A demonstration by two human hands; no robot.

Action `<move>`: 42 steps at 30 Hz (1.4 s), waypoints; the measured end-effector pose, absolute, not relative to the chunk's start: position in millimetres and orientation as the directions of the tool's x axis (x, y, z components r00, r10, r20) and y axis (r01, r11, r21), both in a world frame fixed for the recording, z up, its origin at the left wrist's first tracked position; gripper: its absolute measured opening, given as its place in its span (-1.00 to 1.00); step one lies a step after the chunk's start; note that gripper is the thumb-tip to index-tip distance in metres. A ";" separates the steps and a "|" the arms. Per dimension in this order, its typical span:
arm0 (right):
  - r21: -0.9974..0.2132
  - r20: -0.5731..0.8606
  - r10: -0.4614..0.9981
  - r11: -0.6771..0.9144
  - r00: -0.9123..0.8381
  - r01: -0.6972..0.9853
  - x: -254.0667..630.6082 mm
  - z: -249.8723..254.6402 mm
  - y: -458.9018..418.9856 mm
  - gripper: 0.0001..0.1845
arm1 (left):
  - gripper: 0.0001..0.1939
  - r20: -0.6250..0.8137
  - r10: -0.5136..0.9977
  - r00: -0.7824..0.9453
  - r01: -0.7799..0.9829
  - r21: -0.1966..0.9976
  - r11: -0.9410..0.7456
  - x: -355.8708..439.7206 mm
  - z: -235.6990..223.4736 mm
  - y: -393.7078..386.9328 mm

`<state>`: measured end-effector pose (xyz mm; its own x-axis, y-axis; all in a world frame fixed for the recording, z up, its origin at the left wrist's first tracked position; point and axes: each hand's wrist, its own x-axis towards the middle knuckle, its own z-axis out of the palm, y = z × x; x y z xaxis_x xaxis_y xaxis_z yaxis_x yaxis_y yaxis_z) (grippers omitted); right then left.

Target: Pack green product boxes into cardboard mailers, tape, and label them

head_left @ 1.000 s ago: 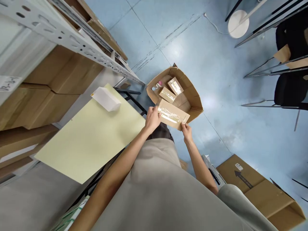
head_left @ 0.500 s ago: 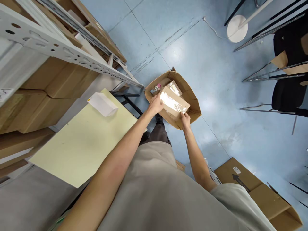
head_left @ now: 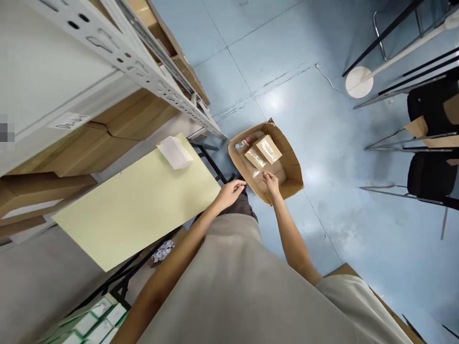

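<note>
An open cardboard box (head_left: pixel 294 167) stands on the blue floor in front of me. Inside lie two brown packets with clear film, one (head_left: pixel 255 156) beside the other (head_left: pixel 268 148), and a few small round caps (head_left: pixel 243 142) in the far corner. My right hand (head_left: pixel 271 184) reaches into the box, its fingers pinched on a small white scrap (head_left: pixel 256 174). My left hand (head_left: pixel 232 190) hovers at the near rim of the box, by the table corner, fingers loosely spread and holding nothing.
A pale green tabletop (head_left: pixel 143 200) lies to my left with a white carton (head_left: pixel 175 152) on its far end. Behind it a metal rack (head_left: pixel 125 52) holds brown boxes (head_left: pixel 118 129). Black chairs (head_left: pixel 430 177) and a white round stand base (head_left: pixel 358 82) are on the right.
Both hands carried a long brown packet down towards the box and let it go. The left hand drew back to the rim; the right hand stays inside the box.
</note>
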<state>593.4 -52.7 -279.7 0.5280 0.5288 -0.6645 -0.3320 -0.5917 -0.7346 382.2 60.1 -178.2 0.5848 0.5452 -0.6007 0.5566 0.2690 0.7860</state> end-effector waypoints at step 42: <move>-0.911 -0.412 0.504 -0.258 -0.759 0.323 -47.4 -45.9 -41.7 -0.45 | -0.53 -0.239 0.452 -0.859 -0.265 0.964 0.006 -187.7 -53.8 -226.2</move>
